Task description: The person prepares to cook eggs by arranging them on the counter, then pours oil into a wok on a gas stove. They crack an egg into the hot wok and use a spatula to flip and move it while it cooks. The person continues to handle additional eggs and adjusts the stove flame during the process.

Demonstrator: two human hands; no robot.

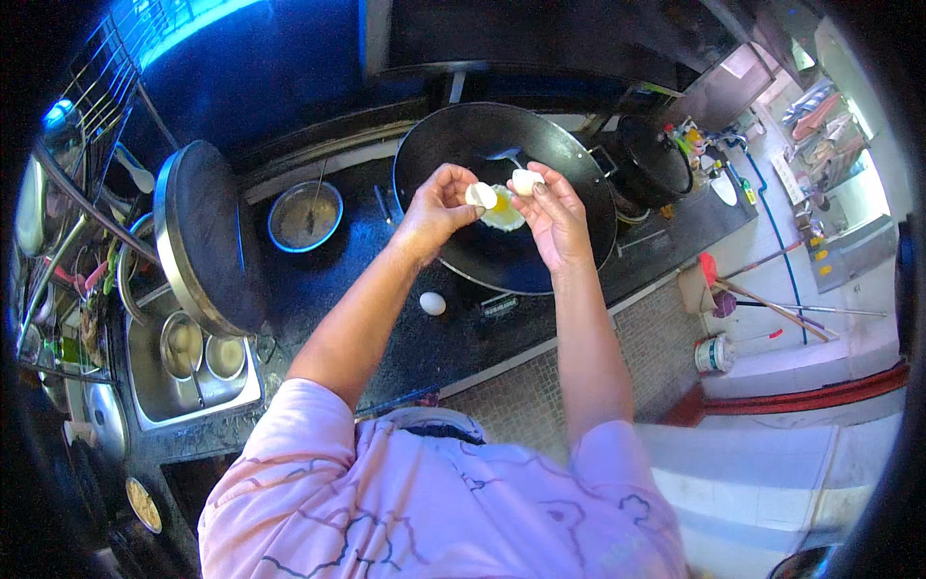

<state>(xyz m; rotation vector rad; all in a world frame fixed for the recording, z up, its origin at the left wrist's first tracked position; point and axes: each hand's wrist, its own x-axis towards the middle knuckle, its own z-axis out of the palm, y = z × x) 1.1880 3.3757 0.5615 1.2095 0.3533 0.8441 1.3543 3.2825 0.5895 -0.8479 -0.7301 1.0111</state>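
Observation:
Over a large dark wok [448, 145], my left hand [441, 203] holds one half of a cracked eggshell [479, 195]. The other eggshell half [527, 181] is between the fingers of my right hand [557, 217]. Below and between the two halves, a raw egg [502, 210] with a yellow yolk lies in the wok, its white pale at the rim. A spatula [505, 154] rests inside the wok on the far side, its handle not clearly visible. One whole white egg [432, 303] lies on the dark countertop [391, 347] in front of the wok.
A metal bowl [305, 217] with a utensil in it stands left of the wok. Further left are a large round lid [210, 239] on edge and a sink [155, 391] holding two bowls. A black pot [647, 163] stands right of the wok.

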